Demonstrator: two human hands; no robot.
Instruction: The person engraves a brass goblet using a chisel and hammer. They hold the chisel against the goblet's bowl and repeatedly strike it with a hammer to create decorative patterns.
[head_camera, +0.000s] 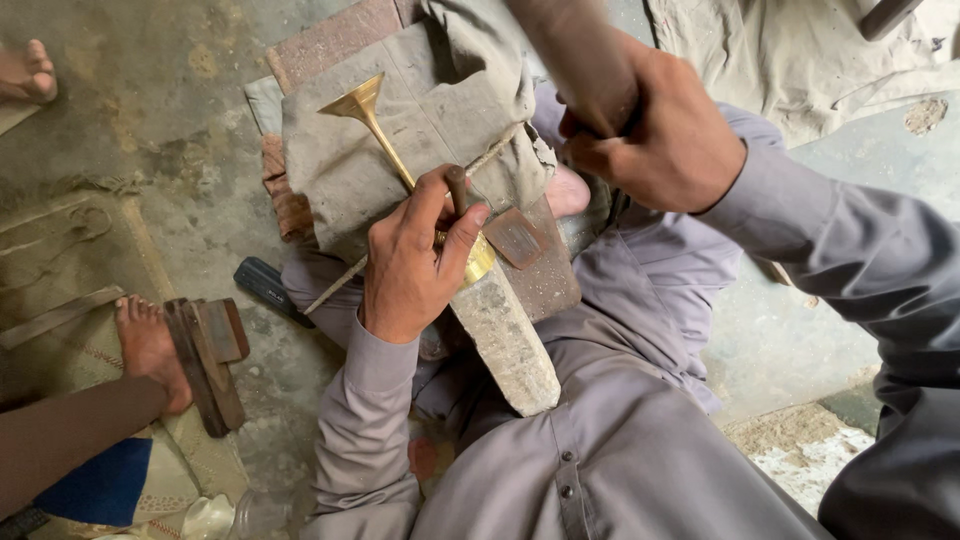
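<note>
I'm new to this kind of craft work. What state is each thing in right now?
Brass horn: lying tilted on grey cloth, flared end away.
Left hand: closed on the horn and a thin tool.
Right hand: raised, gripping a wooden handle.
Stone block: resting on the lap.

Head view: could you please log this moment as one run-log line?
left hand: holds brass horn and small tool | right hand: grips wooden handle | support: stone block
</note>
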